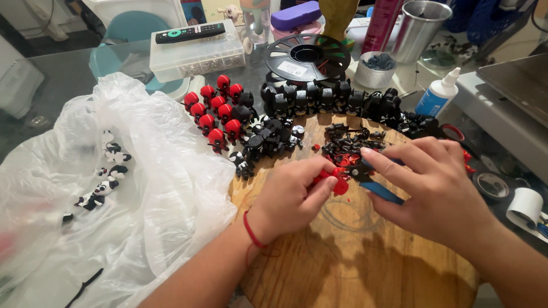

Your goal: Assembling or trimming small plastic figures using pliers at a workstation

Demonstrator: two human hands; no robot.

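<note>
My left hand (291,197) pinches a small red plastic piece (337,181) over a round wooden board (354,256). My right hand (431,182) grips blue-handled cutters (374,183), their tip touching the red piece. Just beyond my fingers lies a pile of small black and red parts (345,142). Several red-headed figurines (217,111) stand in a cluster at the board's far left, and a row of black figurines (328,97) lines its far edge. Black-and-white figurines (268,140) lie between them.
A crumpled clear plastic bag (114,188) with a few black-and-white figurines (105,171) covers the left. Behind are a clear box (197,54) with a remote, a black filament spool (307,56), a metal cup (416,23), a glue bottle (436,94). Tape rolls (522,205) lie right.
</note>
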